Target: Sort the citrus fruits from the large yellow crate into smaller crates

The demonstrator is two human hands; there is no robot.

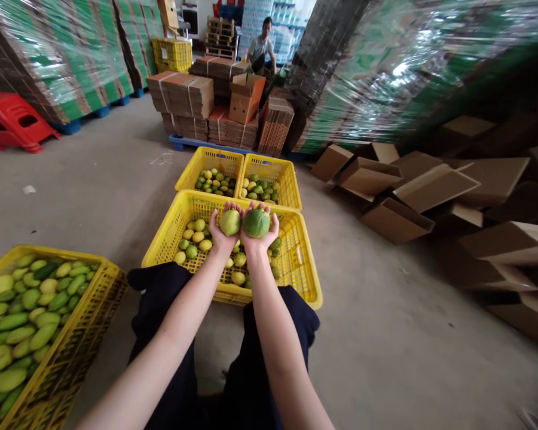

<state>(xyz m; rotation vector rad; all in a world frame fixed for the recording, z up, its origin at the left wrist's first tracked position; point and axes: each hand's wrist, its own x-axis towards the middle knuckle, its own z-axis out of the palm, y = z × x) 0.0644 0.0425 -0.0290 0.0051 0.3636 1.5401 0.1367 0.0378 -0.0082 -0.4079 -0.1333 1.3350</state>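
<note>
My left hand [224, 240] is palm up and cupped under a pale yellow-green lemon [230, 223]. Beside it, my right hand [255, 243] cradles a darker green lemon [256, 223] with bumpy skin. The hands are side by side, their fingers curving up behind the fruits. Both are held above a large yellow plastic crate [309, 263] between my knees. Loose yellow and green lemons [199, 237] lie on its slotted bottom; my hands and forearms hide some of them.
Two smaller yellow crates [185, 173] with more fruit stand beyond the large one. Left is a full crate [87, 325] of green, elongated-looking fruit. Cardboard boxes [397, 218] lie heaped at right. Behind are flattened carton stacks [183, 95], a person [260, 48] and a red stool [15, 116].
</note>
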